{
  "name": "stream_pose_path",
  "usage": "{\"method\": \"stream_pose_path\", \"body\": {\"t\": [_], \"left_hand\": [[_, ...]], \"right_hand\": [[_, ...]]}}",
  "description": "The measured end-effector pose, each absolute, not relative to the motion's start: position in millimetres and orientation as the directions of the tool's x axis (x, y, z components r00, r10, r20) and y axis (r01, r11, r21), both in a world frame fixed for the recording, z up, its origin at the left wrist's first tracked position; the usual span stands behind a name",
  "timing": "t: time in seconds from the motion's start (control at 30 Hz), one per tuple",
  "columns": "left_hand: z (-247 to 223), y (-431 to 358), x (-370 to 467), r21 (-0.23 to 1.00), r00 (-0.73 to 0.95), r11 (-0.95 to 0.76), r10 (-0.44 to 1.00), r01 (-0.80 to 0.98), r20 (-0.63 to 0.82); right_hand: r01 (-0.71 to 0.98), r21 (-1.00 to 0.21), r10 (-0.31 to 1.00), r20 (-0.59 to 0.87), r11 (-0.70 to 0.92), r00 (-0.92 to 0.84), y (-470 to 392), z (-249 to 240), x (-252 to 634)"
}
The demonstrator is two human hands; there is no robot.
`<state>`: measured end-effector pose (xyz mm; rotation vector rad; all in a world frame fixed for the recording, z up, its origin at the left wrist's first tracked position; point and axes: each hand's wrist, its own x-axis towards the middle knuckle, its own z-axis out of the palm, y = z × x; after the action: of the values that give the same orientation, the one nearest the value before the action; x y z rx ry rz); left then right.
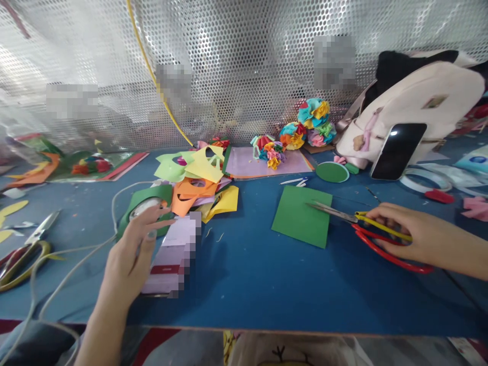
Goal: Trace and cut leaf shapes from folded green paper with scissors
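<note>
My right hand [400,234] grips a pair of scissors [356,218] with red and yellow handles. Their blades look nearly closed, and the tips lie over a green paper square [301,216] on the table. On the other side, my left hand [133,244] is open with its fingers stretched apart. It hovers at or touches a cut green paper [131,198] with a white round thing [147,207] on it; contact is hard to make out. Just right of that hand lies a phone [168,259] with a lit, partly blurred screen.
Coloured paper scraps [196,188] lie behind my left hand. Crinkled paper flowers [293,136], a green disc [332,172] and a pale backpack [415,107] with a dark phone [398,151] against it stand farther back. Other scissors [28,249] and a white cable [76,269] are left.
</note>
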<state>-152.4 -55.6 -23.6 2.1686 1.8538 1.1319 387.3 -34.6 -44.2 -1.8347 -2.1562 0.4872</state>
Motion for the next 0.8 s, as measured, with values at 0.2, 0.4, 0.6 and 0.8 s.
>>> {"method": "stream_pose_path", "body": {"t": [0.2,0.4,0.6,0.8], "left_hand": [[-26,-55,-155,0.537,0.006,-0.291,0.883,0.792,0.469],[-29,-56,-157,0.566,0.021,-0.313,0.887,0.763,0.462],[-30,-57,-152,0.537,0.034,-0.308,0.887,0.785,0.46],[-22,-64,-157,0.53,-0.013,-0.337,0.835,0.778,0.55]], "right_hand": [[0.803,-0.595,0.95,-0.24,0.019,-0.2,-26,-28,366],[0.787,-0.611,0.933,-0.225,0.089,-0.28,-20,-32,364],[0.773,-0.628,0.948,-0.189,0.083,-0.256,-22,-40,368],[0.665,-0.747,0.949,-0.225,-0.022,-0.221,-20,-41,375]]}}
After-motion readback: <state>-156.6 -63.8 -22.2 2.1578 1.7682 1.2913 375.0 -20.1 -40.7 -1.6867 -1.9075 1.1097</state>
